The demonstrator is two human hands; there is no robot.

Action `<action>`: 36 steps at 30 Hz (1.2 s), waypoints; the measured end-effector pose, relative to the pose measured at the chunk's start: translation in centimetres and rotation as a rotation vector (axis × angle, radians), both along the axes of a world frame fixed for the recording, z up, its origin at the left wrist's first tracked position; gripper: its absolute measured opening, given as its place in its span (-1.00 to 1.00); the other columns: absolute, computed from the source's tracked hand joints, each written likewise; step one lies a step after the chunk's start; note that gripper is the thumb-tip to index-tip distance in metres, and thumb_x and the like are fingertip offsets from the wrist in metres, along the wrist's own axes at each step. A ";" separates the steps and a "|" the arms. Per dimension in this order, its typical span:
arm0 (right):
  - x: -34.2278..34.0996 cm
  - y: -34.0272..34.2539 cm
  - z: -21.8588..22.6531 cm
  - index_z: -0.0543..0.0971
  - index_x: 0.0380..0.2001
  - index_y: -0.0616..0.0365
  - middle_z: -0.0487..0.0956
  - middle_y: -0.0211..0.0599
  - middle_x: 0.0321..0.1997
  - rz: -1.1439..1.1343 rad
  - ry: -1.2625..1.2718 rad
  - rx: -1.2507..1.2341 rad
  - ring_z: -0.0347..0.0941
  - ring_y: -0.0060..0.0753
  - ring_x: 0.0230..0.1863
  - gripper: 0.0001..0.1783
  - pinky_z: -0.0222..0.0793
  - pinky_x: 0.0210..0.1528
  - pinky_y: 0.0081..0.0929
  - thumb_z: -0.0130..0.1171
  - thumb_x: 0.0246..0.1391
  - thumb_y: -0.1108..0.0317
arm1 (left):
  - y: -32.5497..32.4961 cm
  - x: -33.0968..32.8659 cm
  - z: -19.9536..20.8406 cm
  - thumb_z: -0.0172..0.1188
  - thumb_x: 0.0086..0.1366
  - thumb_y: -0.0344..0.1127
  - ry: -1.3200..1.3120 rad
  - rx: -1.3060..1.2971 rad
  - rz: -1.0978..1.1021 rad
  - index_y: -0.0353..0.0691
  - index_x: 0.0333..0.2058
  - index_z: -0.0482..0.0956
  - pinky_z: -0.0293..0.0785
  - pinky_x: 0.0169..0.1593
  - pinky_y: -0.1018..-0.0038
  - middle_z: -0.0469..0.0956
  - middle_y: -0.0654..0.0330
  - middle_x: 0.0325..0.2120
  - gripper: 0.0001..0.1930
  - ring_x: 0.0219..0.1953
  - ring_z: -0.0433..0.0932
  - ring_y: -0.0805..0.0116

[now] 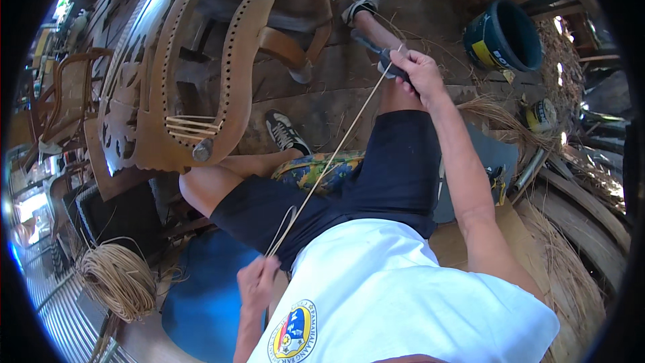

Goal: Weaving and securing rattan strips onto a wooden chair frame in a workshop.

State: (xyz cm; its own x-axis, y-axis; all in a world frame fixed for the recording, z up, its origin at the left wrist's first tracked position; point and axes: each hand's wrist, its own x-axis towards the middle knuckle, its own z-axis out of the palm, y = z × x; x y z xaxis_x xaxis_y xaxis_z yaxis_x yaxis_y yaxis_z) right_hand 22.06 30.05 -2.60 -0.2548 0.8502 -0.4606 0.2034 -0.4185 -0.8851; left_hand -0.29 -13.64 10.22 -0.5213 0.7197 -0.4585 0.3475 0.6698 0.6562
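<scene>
A long pale rattan strip (341,144) runs taut on a slant across my lap. Its lower end is in my closed left hand (258,281), where a loop of strip also sticks up. At my right knee, my right hand (420,75) is closed around the dark handle of a knife (391,67). The upper part of the strip passes at the knife; whether the blade touches it is hard to see. To the left stands a carved wooden chair frame (243,87) with a row of small holes round its opening. Several pale strands (191,126) cross the opening's lower end.
A coil of rattan (117,281) lies at lower left, beside a blue round surface (208,296). A dark bucket (504,37) stands at far right, near a smaller can (539,115). Loose fibre strips (494,111) litter the right side. Another chair frame (70,84) stands at far left.
</scene>
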 end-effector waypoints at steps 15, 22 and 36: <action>-4.9 -13.1 1.4 0.53 -0.57 0.13 0.47 -0.54 -0.69 0.221 0.057 0.024 0.40 -0.75 -0.62 -0.57 0.28 -0.59 -0.66 0.34 0.21 0.05 | 9.4 -1.2 0.3 0.15 0.40 -0.27 -0.644 0.274 0.065 -0.41 0.33 0.24 0.39 -0.44 0.63 0.42 -0.02 0.26 -0.39 -0.47 0.50 0.55; -6.1 -14.9 0.3 0.54 -0.58 0.19 0.51 -0.42 -0.68 0.312 0.003 0.110 0.45 -0.68 -0.60 -0.52 0.33 -0.53 -0.56 0.35 0.17 0.01 | 16.9 2.6 -9.0 0.13 0.48 -0.11 -0.322 0.100 0.026 -0.36 -0.27 0.63 0.28 -0.50 0.55 0.58 0.29 -0.54 -0.64 -0.58 0.41 0.56; 0.8 3.2 0.3 0.56 -0.50 0.05 0.46 -0.50 -0.68 0.061 0.038 0.102 0.22 -0.81 -0.79 -0.64 0.01 -0.79 -0.73 0.31 0.22 0.05 | -8.0 -3.1 -1.3 0.26 0.36 -0.32 0.188 -0.102 0.070 -0.35 -0.52 0.46 0.21 -0.52 0.41 0.35 0.19 -0.70 -0.70 -0.60 0.23 0.47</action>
